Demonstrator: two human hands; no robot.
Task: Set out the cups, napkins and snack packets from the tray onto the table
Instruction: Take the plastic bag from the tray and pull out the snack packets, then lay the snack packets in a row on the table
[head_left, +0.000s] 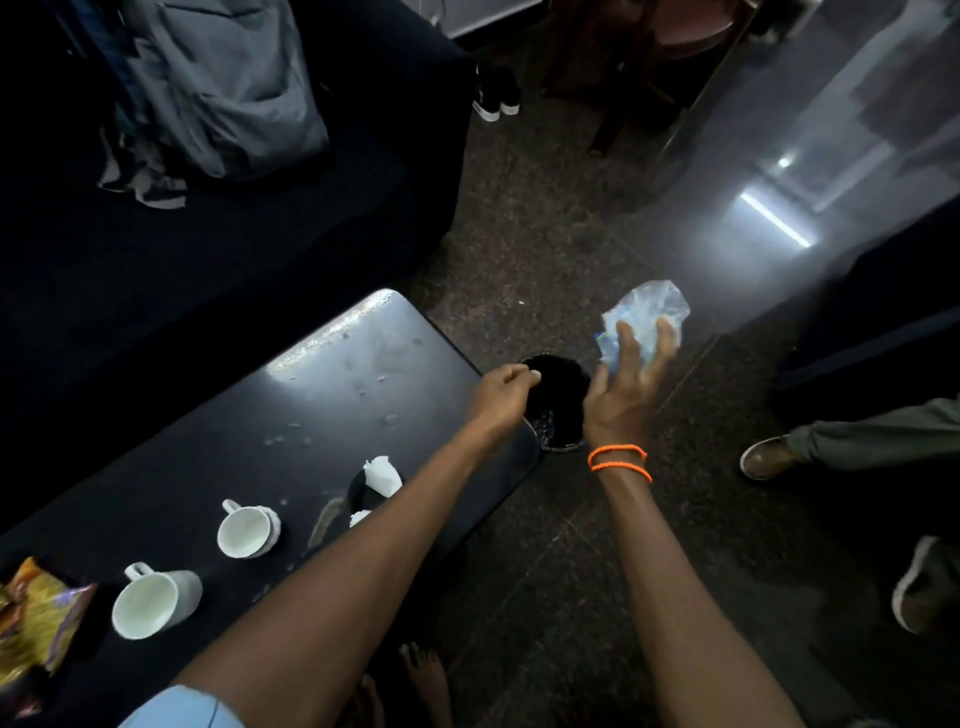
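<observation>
A dark table fills the lower left. On it, one white cup lies on its side, and nested white cups lie tilted beside it. White napkins stick out of a black holder. A yellow and purple snack packet rests at the table's left edge. My left hand is closed at the rim of a black bin on the floor; whether it grips anything is unclear. Just beyond the bin, my right hand holds a crumpled clear and blue plastic packet.
A dark sofa with a grey backpack runs behind the table. Shoes and a wooden chair stand at the far end of the floor. Another person's legs and shoes are at the right. My bare feet are by the table.
</observation>
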